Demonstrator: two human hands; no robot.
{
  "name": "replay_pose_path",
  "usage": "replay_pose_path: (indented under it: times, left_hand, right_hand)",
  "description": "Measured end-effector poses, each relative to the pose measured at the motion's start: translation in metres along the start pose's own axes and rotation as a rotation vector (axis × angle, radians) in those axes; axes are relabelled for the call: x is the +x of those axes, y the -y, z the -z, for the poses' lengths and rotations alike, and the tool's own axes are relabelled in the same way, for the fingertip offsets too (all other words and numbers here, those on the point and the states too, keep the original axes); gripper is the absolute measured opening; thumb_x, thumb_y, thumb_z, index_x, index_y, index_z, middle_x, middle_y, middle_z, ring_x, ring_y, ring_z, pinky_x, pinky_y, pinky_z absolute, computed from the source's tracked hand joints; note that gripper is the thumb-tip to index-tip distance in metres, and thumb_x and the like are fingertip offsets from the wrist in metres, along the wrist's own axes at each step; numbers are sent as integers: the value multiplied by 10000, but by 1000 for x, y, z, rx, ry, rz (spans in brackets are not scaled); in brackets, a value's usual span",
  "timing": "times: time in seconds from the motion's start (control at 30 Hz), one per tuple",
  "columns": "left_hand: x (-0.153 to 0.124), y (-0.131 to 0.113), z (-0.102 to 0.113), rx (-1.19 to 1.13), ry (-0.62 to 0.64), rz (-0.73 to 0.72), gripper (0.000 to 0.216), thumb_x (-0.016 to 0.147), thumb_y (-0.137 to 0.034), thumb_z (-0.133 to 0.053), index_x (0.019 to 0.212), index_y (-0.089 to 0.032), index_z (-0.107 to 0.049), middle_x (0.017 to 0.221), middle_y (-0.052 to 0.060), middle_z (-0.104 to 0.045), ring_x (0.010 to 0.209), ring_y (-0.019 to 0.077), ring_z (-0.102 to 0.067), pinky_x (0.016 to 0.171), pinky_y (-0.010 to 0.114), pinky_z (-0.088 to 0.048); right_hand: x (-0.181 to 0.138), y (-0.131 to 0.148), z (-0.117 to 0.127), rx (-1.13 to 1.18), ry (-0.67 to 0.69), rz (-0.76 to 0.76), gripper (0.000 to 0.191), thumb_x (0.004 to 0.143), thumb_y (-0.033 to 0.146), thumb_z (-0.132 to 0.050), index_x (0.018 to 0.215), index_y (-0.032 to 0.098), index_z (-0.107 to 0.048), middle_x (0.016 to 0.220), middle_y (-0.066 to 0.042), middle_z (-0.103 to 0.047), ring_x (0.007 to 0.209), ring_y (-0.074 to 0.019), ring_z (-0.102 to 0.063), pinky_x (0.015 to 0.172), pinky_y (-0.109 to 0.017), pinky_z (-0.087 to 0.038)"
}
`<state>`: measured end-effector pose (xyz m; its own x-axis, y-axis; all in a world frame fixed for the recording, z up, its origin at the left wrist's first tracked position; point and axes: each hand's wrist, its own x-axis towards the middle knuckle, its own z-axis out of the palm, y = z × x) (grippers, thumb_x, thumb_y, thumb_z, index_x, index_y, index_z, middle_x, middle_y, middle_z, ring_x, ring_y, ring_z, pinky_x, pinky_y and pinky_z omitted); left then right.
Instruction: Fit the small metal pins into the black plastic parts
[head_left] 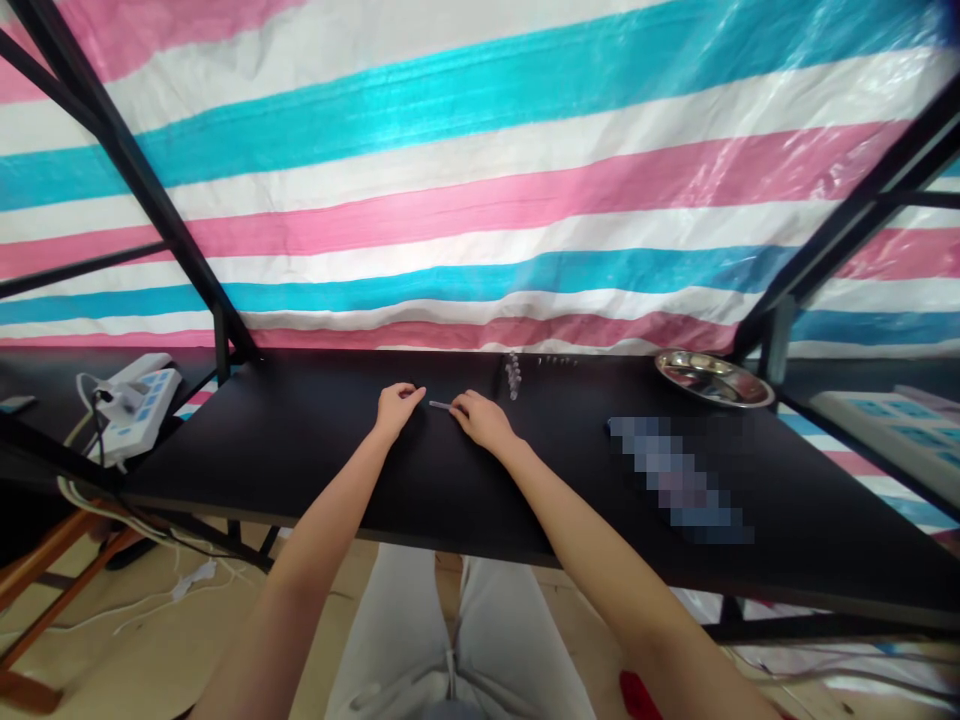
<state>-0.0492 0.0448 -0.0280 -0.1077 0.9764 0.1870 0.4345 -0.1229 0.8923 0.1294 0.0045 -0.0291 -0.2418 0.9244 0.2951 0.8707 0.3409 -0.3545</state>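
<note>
On the black table [300,450], the right hand [480,418] pinches a thin grey rod [439,404]; the left hand [396,405] lies curled closed beside it.

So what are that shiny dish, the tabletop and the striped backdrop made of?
The dish looks like polished metal, probably stainless steel, since it mirrors the light. The tabletop seems to be a matte black laminated board, flat and without glare. The striped backdrop looks like woven plastic tarpaulin, glossy and creased.
</note>
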Motion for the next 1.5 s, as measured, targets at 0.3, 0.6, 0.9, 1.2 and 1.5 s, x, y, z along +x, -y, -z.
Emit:
replay_pose_path:
  times: [0.3, 0.6, 0.9, 1.2, 1.5]
  left_hand:
    - [-13, -26, 4, -332, 164, 128, 280, 576, -416, -703, 611, -148, -628, 581, -12, -543, 591, 103, -464, 620, 239, -344]
    - [-24, -41, -2, -376, 223, 162, 263, 576, -421, -714, 610, -166, -657, 585, -5, -539, 629, 109, -457, 622, 236, -327]
    - [-35, -55, -18, -392, 188, 163, 236, 605, -398, -700, 670, -171, -693, 641, 11, -587, 655, 119, -480, 651, 250, -357]
    - [-37, -57, -25, -402, 171, -4, 294, 624, -339, -704, 839, -142, -666, 794, 40, -607, 648, 99, -517, 686, 259, -423]
    - [-43, -61, -27, -474, 91, -57, 400, 756, -382, -584, 1119, -213, -585, 1018, 63, -597, 723, 97, -558, 646, 227, -425]
  right_hand:
    - [-7, -6, 1, 342, -217, 28, 172, 831, 303, -460, 816, 193, -591, 707, -11, -529, 632, -128, -490, 627, -250, -395]
    - [-10, -5, 7, 442, -303, 56, 194, 829, 329, -467, 812, 181, -590, 675, -8, -521, 600, -122, -481, 589, -244, -391]
    - [-12, -2, 11, 405, -421, 84, 227, 859, 346, -429, 820, 182, -580, 659, -6, -508, 591, -120, -470, 585, -242, -388]
    - [-14, 3, 15, 407, -484, 130, 225, 872, 336, -412, 832, 185, -573, 663, -8, -496, 591, -119, -457, 579, -243, -389]
    - [-14, 4, 15, 450, -535, 128, 217, 863, 344, -433, 863, 187, -583, 667, -2, -488, 589, -116, -463, 582, -246, -401]
